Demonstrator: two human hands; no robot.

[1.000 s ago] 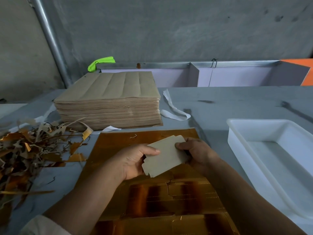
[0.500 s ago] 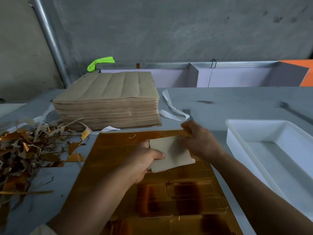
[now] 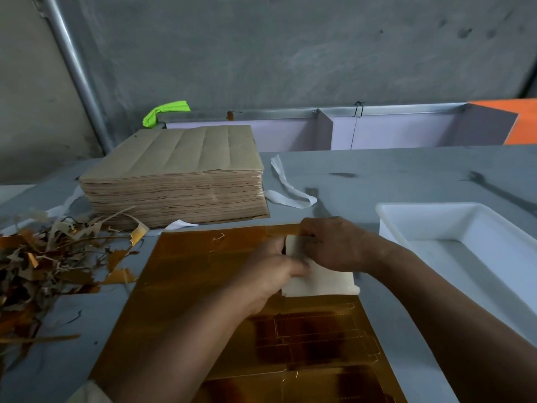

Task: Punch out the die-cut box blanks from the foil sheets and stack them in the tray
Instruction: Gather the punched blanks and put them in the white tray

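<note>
Down on the table (image 3: 377,175) in front of me, head view: the gold foil sheet (image 3: 203,271) lies flat, its die-cut outlines showing along the near part. Both my hands meet over its far right corner, on one pale box blank (image 3: 322,282), plain side up. My left hand (image 3: 270,271) comes in from the left and grips the blank's left edge, thumb pressed across the top face. My right hand (image 3: 334,245) sits on the blank's far end, its fingers (image 3: 308,232) curled down over the far edge, right at the sheet's far border. So both hands are closed on that one blank, and the blank rests low against the foil, its near right corner sticking out past the sheet's edge.

Off to my right, the white plastic tray (image 3: 389,216) stands on the table, just beside the foil sheet and apart from the blank. Behind the sheet, a thick stack of brown sheets (image 3: 180,175). A heap of gold and brown scrap strips (image 3: 37,266) spreads over the left of the table. A white paper strip (image 3: 287,190) curls beside the stack.
</note>
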